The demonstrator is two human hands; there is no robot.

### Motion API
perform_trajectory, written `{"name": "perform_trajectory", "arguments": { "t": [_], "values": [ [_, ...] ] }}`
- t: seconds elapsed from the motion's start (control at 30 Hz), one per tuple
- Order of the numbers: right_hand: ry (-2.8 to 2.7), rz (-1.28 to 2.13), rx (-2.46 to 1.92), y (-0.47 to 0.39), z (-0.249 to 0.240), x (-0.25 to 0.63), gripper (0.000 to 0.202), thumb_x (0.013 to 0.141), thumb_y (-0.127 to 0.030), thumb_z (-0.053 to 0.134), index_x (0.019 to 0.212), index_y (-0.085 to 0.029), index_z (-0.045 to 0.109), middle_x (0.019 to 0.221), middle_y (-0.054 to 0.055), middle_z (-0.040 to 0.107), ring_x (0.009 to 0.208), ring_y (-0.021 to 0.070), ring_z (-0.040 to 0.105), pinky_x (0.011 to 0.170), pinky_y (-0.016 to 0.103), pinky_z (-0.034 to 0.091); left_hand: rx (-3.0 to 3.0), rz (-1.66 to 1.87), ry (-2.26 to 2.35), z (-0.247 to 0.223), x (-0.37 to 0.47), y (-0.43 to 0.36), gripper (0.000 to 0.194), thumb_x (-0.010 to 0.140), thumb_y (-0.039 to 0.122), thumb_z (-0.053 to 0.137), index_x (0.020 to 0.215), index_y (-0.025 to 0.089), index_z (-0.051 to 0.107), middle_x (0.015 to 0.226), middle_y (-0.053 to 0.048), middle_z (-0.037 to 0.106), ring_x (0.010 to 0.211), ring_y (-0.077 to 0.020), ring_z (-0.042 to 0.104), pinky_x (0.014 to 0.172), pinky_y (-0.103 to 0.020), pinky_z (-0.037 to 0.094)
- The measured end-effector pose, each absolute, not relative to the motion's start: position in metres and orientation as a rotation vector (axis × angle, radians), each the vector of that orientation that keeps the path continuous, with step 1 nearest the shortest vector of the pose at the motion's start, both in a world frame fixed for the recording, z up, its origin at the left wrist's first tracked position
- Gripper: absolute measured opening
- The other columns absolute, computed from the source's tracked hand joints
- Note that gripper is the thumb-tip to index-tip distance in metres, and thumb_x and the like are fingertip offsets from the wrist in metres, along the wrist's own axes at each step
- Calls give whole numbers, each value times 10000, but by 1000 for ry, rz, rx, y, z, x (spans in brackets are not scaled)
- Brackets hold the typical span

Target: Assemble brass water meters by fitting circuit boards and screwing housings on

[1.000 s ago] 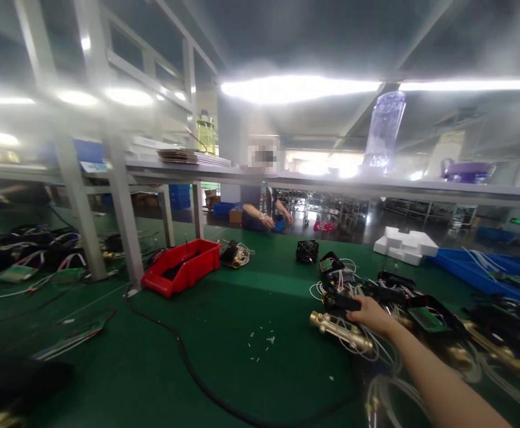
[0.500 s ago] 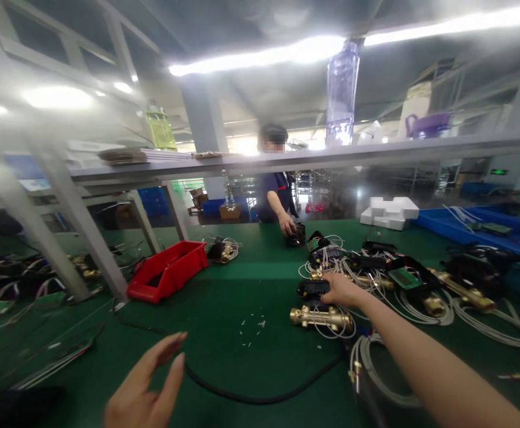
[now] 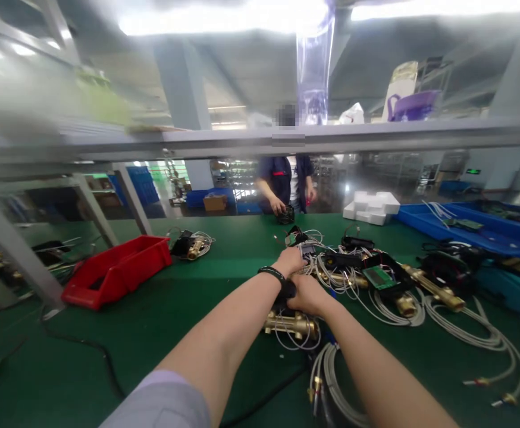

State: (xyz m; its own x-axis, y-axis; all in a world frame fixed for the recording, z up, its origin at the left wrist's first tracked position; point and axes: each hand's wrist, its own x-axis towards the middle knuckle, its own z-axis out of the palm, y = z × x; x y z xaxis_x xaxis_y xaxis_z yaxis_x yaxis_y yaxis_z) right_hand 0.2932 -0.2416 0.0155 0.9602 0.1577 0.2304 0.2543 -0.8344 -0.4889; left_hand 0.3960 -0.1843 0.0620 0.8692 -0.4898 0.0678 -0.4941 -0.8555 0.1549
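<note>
Both my hands meet over the near end of a cluster of parts on the green bench. My left hand (image 3: 289,261), with a dark band at its wrist, reaches to the far side; its fingers curl down by grey cables and a grey plastic piece, and what they hold is hidden. Just nearer, my right hand (image 3: 310,294) closes its thumb and fingers on a black plastic housing (image 3: 287,291), partly covered by my hands and left forearm. Below it lies a brass pipe fitting (image 3: 293,324) with a thin cable looped around it.
More brass fittings (image 3: 438,288), a green circuit board (image 3: 379,276) and coiled cables (image 3: 469,330) spread rightward. A red bin (image 3: 121,267) stands left, a blue tray (image 3: 420,223) and white foam (image 3: 371,207) back right. Across the bench, a co-worker's hand (image 3: 278,205) touches a black part.
My left hand has moved from the near left across to the cluster, beside my right hand. My right hand stays at the black housing. The view has shifted right; the co-worker has turned toward the bench.
</note>
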Motion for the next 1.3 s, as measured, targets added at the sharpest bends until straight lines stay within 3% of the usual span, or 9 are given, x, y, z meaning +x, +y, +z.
{"name": "perform_trajectory", "arguments": {
  "t": [0.13, 0.43, 0.7, 0.87, 0.97, 1.13, 1.3],
  "values": [
    [-272, -260, -2536, -244, 11, 298, 318, 620, -277, 710, 882, -132, 601, 915, 112, 671, 823, 242, 621, 666, 286, 419, 2893, -31, -660, 36, 414, -192, 280, 873, 339, 602, 1030, 108, 598, 1090, -97, 599, 1032, -223, 574, 912, -432, 472],
    [-245, -313, -2543, -244, 13, 295, 314, 583, -250, 677, 869, -137, 610, 863, 109, 683, 768, 249, 634, 599, 281, 400, 2628, -168, -358, 34, 429, -195, 243, 874, 337, 601, 1004, 132, 602, 1047, -67, 612, 964, -198, 596, 858, -399, 502],
    [-302, -440, -2610, -240, 9, 294, 244, 612, -283, 662, 813, -165, 592, 822, 77, 676, 721, 211, 616, 562, 262, 356, 2102, -308, -295, 69, 422, -186, 354, 936, 429, 471, 1098, 126, 558, 975, -64, 626, 799, -149, 625, 716, -324, 542],
    [-405, -615, -2661, -239, 20, 271, 142, 671, -251, 642, 775, -184, 572, 732, 28, 651, 653, 177, 587, 549, 253, 330, 2080, -142, -152, 97, 396, -114, 480, 840, 381, 622, 1216, 117, 484, 1082, -127, 618, 890, -205, 629, 764, -361, 516],
    [-434, -801, -2688, -245, 42, 246, 94, 713, -233, 628, 746, -174, 563, 733, 46, 633, 691, 196, 572, 606, 278, 346, 2078, 16, -166, 112, 357, -49, 603, 782, 409, 661, 1270, 128, 443, 1194, -164, 581, 1034, -244, 594, 823, -344, 488],
    [-376, -1171, -2666, -269, 112, 192, 114, 768, -253, 593, 768, -150, 546, 807, 107, 592, 809, 247, 523, 730, 350, 359, 2091, 67, -236, 114, 261, 41, 595, 716, 509, 668, 1174, 160, 519, 1164, -114, 613, 1058, -252, 591, 865, -353, 485],
    [-556, -1793, -2405, -278, 200, 125, 181, 818, -328, 567, 725, -185, 506, 717, 60, 548, 696, 205, 491, 651, 335, 379, 2171, -131, -526, 77, 156, 44, 472, 804, 465, 586, 1158, 158, 532, 1139, -116, 610, 1029, -242, 594, 887, -381, 488]
  ]
}}
